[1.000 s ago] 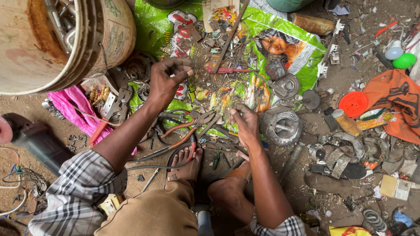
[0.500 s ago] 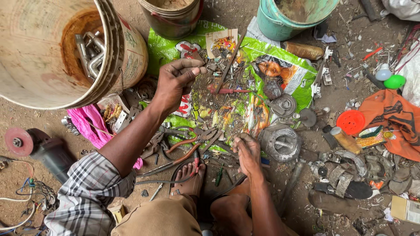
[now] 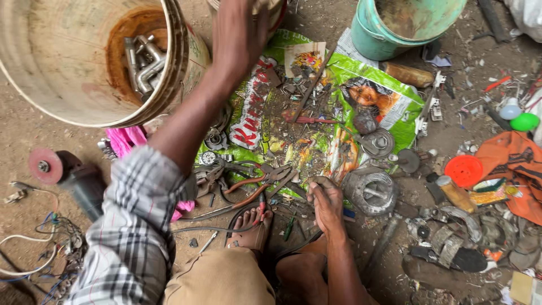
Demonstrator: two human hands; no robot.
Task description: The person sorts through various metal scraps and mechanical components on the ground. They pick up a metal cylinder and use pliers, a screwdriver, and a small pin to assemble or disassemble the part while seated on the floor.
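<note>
I note a large cream bucket [image 3: 73, 68] at upper left, tipped so its rusty bottom shows, with bent metal pipe fittings [image 3: 144, 62] inside. A teal bucket [image 3: 403, 25] stands at the top edge. An angle grinder [image 3: 70, 175] with a red disc lies on the dirt floor [image 3: 22, 141] at left, tangled wires [image 3: 42, 248] just below it. At right I record an orange cloth [image 3: 516, 164], a round red lid [image 3: 464, 171], a green ball-shaped object [image 3: 525, 121] and a brown bottle [image 3: 409, 74]. A pink bag [image 3: 127, 141] lies below the cream bucket.
</note>
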